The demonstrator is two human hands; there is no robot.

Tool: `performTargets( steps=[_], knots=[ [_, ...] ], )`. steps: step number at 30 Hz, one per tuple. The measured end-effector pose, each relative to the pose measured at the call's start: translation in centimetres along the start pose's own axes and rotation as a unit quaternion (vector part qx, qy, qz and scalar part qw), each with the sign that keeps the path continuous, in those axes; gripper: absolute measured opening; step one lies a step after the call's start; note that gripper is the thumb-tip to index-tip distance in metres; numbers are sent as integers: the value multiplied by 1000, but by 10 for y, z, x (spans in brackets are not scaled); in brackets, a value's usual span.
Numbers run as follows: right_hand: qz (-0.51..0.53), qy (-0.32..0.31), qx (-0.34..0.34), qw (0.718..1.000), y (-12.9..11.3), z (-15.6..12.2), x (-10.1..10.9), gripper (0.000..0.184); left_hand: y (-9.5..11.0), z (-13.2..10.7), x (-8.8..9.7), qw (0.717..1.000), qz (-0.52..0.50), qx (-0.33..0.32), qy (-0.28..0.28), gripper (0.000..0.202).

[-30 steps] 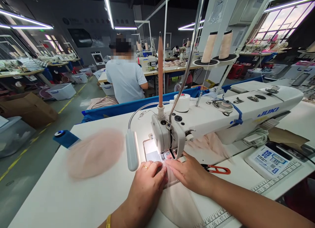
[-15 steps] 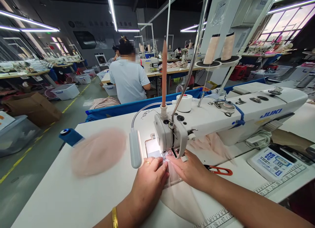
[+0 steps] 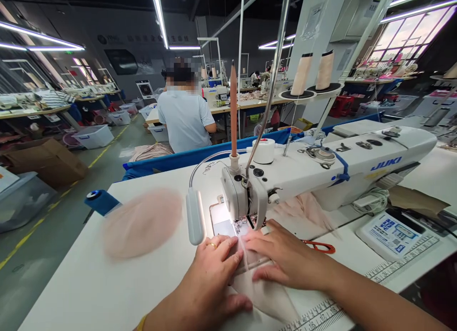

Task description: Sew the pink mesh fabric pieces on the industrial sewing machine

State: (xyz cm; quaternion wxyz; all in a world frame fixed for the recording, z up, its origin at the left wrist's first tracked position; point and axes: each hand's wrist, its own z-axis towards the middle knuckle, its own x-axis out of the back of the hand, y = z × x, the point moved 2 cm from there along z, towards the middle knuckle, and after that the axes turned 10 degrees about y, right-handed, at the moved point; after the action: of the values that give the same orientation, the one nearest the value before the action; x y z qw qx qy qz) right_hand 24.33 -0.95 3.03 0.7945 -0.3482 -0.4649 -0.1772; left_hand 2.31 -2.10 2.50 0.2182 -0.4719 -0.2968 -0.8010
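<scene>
Pale pink sheer fabric [image 3: 262, 293] lies under the needle area of a white sewing machine [image 3: 246, 193] and runs toward me over the table. My left hand [image 3: 210, 274] rests at the left edge of the fabric, fingertips just before the presser foot, thumb apart. On the right side, my right hand [image 3: 289, 255] lies with spread fingers on the fabric, its fingertips close to the machine head. Neither hand grips anything. A small lamp [image 3: 195, 216] shines on the needle plate; the needle itself is hard to make out.
A sheer pink round piece [image 3: 144, 224] and a blue thread spool [image 3: 102, 202] lie left. Orange-handled snips [image 3: 321, 246], a white box [image 3: 387, 235] and a printed ruler [image 3: 321, 316] are right. A pencil [image 3: 233, 112] stands on the machine head. Another person [image 3: 183, 116] sits ahead.
Both hands have drawn back slightly from the presser foot toward me. The fingers of my right hand have spread, and my left thumb has moved away from the fingers.
</scene>
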Motion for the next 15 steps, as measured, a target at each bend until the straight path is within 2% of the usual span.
performTargets(
  steps=[1,2,3,5,6,8,12,15],
  knots=[
    [27,-24,15,999,-2,-2,4,39,1,-1,1,1000,-11,5,-17,68],
    [45,-42,25,998,-4,-4,6,45,1,-1,1,999,-19,9,-24,62],
    [49,-53,29,997,-4,-5,7,39,0,-2,0,999,-24,12,-20,46],
    [26,-49,20,998,0,-4,7,7,-3,-1,-6,999,-39,16,13,13],
    [16,-35,12,999,3,-3,6,8,-5,0,-10,998,-49,18,35,17],
    [31,29,-2,999,8,0,4,18,-9,4,-17,994,-76,36,70,24],
    [155,176,-60,970,13,3,-3,16,-13,18,-24,980,-140,116,85,20],
    [200,214,-119,949,14,4,-13,18,-13,26,-24,975,-142,151,75,11]
  ],
)
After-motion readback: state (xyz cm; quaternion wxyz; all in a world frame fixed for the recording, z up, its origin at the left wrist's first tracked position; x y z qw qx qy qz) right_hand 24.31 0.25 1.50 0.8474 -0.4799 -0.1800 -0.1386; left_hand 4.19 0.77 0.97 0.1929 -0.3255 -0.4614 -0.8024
